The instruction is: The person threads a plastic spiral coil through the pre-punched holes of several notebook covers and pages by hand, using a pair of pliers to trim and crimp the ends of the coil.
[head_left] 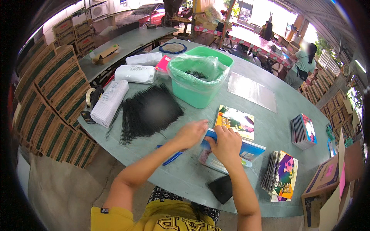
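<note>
My right hand is closed on a blue-covered notebook, thumb and fingers gripping it near its left end. At that same end my left hand has its fingers pinched together; whatever they hold is too small to make out. Just beyond lies a stack of notebooks with a colourful illustrated cover. Under the blue notebook another booklet shows in part. Blue-handled pliers rest below my left forearm, which partly covers them. A wide pile of black spiral binding coils spreads to the left.
A green bin lined with clear plastic holds black coils. Clear sheets lie right of it. Bound notebook stacks and an open carton stand at right. White wrapped rolls lie left; a black pad sits near the edge.
</note>
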Motion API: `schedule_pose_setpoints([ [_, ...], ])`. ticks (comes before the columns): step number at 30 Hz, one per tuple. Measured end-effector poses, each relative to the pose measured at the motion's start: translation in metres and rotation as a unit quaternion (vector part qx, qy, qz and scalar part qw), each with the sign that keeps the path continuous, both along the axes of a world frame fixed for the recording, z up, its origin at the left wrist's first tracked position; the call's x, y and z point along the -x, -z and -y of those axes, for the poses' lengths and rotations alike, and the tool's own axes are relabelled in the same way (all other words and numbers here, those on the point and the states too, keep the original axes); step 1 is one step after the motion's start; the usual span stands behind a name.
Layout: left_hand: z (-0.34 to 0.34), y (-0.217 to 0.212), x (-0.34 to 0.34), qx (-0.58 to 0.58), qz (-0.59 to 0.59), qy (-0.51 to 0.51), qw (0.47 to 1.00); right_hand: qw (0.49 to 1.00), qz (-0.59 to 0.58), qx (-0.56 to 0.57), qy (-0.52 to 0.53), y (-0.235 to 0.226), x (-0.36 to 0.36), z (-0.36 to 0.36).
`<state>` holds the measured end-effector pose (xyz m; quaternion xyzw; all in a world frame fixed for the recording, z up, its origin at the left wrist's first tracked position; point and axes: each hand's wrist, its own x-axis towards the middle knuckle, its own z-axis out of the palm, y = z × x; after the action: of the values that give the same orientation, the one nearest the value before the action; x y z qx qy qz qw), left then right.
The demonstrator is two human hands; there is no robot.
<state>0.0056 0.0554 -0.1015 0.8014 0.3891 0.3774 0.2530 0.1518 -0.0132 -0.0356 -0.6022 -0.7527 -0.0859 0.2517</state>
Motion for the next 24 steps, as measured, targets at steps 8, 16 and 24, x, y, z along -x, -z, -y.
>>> schedule_pose_setpoints([
  [8,0.027,-0.044,0.032,0.212,0.177,0.073,0.958,1.000,-0.019,-0.008,0.005,-0.004,0.008,-0.004],
  [16,0.052,-0.052,0.009,-0.030,0.129,-0.025,0.991,0.983,-0.160,0.088,-0.008,-0.017,-0.003,0.007],
  [24,0.040,-0.042,0.006,-0.181,0.073,-0.058,0.979,0.983,-0.159,0.084,-0.023,-0.021,-0.001,0.012],
])
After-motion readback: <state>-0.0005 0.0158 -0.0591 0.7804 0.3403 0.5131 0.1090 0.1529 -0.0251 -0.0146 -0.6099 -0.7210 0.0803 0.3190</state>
